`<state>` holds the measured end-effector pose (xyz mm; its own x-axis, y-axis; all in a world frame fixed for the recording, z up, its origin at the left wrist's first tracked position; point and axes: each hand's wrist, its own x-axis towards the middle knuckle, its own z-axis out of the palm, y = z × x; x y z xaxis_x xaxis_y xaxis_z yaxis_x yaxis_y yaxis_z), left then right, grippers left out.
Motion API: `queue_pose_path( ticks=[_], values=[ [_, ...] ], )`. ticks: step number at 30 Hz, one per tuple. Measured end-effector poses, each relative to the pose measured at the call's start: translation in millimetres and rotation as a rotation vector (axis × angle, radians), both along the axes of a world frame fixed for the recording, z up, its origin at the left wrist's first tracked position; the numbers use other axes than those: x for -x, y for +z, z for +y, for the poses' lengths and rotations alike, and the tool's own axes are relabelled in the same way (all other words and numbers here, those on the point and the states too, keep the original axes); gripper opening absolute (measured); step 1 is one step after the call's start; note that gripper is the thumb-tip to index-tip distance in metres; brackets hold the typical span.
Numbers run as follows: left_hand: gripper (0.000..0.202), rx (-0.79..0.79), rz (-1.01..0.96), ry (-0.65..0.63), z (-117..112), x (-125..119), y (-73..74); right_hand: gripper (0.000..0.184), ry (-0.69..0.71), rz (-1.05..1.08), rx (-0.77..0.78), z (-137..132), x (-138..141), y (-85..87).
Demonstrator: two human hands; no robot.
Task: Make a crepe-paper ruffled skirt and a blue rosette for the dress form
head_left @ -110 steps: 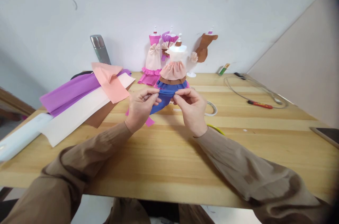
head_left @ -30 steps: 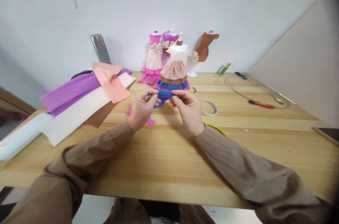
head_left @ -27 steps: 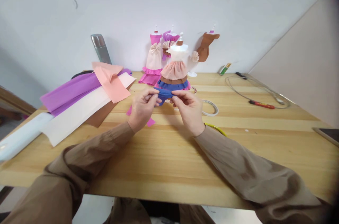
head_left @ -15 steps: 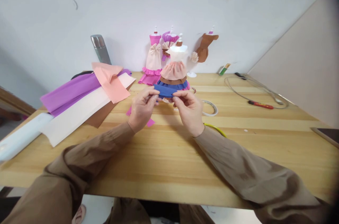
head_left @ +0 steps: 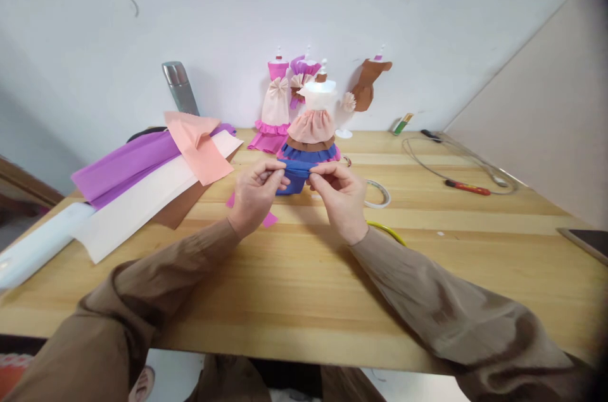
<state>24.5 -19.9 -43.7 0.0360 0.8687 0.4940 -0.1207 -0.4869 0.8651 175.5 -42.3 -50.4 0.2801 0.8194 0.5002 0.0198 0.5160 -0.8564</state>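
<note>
My left hand (head_left: 254, 194) and my right hand (head_left: 338, 196) both pinch a folded strip of blue paper (head_left: 295, 175) between thumbs and fingers, a little above the wooden table (head_left: 304, 275). Just behind the strip stands a small mannequin (head_left: 315, 120) in a paper dress with white top, peach ruffle, brown band and blue ruffle. A pink paper scrap (head_left: 268, 219) lies under my left hand.
Sheets of purple, white, peach and brown paper (head_left: 147, 174) lie at the left, with a white roll (head_left: 38, 247). More dressed mannequins (head_left: 278, 104) and a steel flask (head_left: 179, 87) stand by the wall. A tape ring (head_left: 377, 193), a cable (head_left: 451, 158) and a red tool (head_left: 468, 187) lie to the right.
The blue strip has been gathered shorter between my hands, which have drawn closer together. A hanging part of the strip shows below my fingers again.
</note>
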Motion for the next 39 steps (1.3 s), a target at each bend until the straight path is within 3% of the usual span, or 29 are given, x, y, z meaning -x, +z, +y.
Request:
queue_pose_path(
  ticks=[17,30,39],
  values=[
    [0.011,0.036,-0.029,0.020,-1.9,-1.8,1.9,0.005,-0.012,-0.003,-0.006,1.4,0.6,-0.8],
    [0.002,-0.047,-0.036,0.038,-1.3,-2.6,3.8,0.006,-0.017,-0.007,-0.019,0.5,0.6,-1.6],
    [0.008,-0.028,-0.019,0.022,-2.9,-0.9,5.9,0.006,-0.038,-0.018,-0.023,0.1,0.7,-0.5]
  ],
)
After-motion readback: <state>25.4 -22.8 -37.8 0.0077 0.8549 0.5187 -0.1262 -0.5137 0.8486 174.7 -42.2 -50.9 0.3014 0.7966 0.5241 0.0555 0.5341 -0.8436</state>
